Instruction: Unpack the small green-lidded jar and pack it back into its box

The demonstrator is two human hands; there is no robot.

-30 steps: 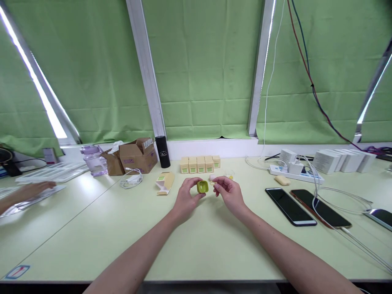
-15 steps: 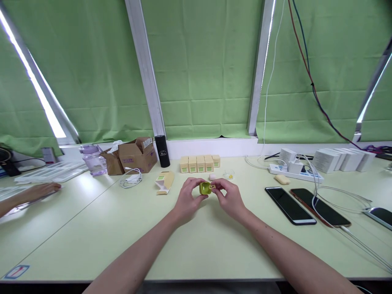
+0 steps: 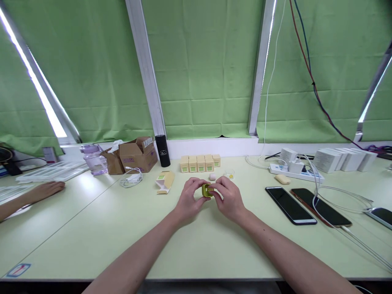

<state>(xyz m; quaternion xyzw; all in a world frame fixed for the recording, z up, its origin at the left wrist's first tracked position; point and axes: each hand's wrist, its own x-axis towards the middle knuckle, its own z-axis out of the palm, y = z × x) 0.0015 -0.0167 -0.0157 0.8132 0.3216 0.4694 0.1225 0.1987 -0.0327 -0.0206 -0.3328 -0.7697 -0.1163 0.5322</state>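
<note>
Left hand [image 3: 187, 200]: we've got the little olive-green cup [image 3: 205, 190] pinched, just below frame center
Right hand [image 3: 229, 198]: at its opening, we can't tell what's gripped
Mini cartons [image 3: 201, 164]: rowed up mid-frame

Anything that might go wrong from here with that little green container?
The left hand grips the green container by the fingertips, so it might slip.
The right hand has its fingers at the container's opening and could push it askew.
The small pale pink piece lies loose just beyond the hands and might get knocked.
</note>
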